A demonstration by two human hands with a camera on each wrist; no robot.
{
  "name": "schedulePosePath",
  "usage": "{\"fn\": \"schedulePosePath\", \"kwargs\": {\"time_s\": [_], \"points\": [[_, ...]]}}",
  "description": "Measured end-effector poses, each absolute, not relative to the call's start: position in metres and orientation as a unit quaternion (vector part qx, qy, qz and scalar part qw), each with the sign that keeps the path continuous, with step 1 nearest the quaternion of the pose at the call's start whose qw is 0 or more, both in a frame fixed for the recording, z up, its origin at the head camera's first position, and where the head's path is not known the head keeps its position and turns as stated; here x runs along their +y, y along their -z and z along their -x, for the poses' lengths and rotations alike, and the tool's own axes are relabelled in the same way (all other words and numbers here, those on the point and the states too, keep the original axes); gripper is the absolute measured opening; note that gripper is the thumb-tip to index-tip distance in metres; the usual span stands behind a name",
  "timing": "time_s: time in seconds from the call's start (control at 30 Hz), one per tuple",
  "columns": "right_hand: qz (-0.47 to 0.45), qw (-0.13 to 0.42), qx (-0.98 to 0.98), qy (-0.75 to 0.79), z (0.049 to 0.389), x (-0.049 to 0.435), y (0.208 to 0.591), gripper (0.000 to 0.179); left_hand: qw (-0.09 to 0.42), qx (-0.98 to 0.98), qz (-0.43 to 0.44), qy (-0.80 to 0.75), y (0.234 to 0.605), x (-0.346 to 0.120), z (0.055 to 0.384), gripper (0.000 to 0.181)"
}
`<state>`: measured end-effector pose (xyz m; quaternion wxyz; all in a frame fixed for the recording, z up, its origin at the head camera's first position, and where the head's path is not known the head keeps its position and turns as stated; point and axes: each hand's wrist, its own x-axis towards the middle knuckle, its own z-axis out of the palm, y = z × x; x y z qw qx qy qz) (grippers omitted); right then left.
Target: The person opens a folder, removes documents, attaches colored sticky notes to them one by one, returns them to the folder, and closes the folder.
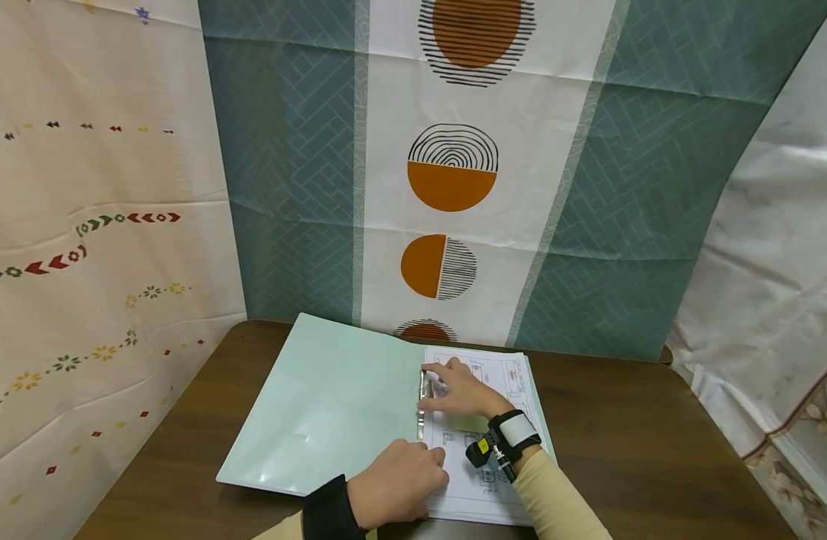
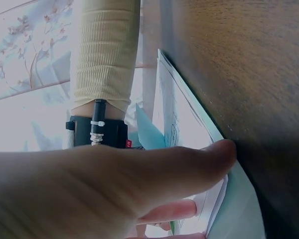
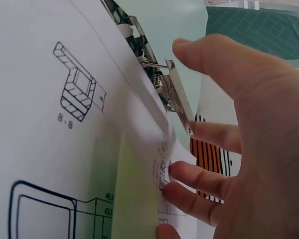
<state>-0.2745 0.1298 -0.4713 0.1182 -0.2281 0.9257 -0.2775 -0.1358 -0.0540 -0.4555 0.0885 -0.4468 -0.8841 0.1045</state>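
A pale green folder [image 1: 332, 405] lies spread on a table. Printed drawing sheets [image 1: 467, 487] sit in its right half, beside a metal clip [image 1: 421, 405] along the spine. My right hand [image 1: 463, 390] is spread over the clip; in the right wrist view, the index fingertip touches the end of the raised metal lever [image 3: 179, 94], while the thumb stands apart from it. A yellow-green sticky note [image 3: 137, 194] stands up from the sheet. My left hand [image 1: 403, 480] rests at the folder's lower edge, its thumb [image 2: 184, 169] lying across the sheets' edge. Its other fingers are partly hidden.
The brown wooden table [image 1: 629, 450] extends to both sides of the folder. Behind it hangs a green and white curtain [image 1: 305, 187] with orange circles. Pale patterned cloths hang at left and right.
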Motion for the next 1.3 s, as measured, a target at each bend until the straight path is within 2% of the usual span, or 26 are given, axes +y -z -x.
{"fn": "schedulePosePath", "kwargs": {"time_s": [0.3,0.47,0.57,0.8,0.97,1.2,1.3], "points": [[0.239,0.093,0.924,0.283,0.271,0.127,0.463,0.08,0.091,-0.884,0.452,-0.079,0.461,-0.054,0.137,0.026],[0.24,0.06,0.927,0.282,0.27,0.125,0.458,0.072,0.1,-0.877,0.466,-0.061,0.49,-0.054,0.151,0.027],[0.236,0.033,0.928,0.286,0.269,0.123,0.454,0.062,0.102,-0.875,0.469,-0.06,0.493,-0.055,0.153,0.026],[0.234,-0.022,0.927,0.292,0.267,0.12,0.449,0.029,0.092,-0.883,0.455,-0.075,0.466,-0.057,0.139,0.024],[0.234,-0.045,0.924,0.298,0.264,0.119,0.445,0.015,0.081,-0.891,0.44,-0.083,0.459,-0.054,0.136,0.023],[0.264,-0.048,0.921,0.283,0.251,0.119,0.44,0.005,0.109,-0.877,0.465,-0.046,0.514,-0.056,0.16,0.027],[0.284,-0.041,0.916,0.282,0.245,0.118,0.437,0.005,0.111,-0.876,0.468,-0.041,0.523,-0.056,0.165,0.026]]}}
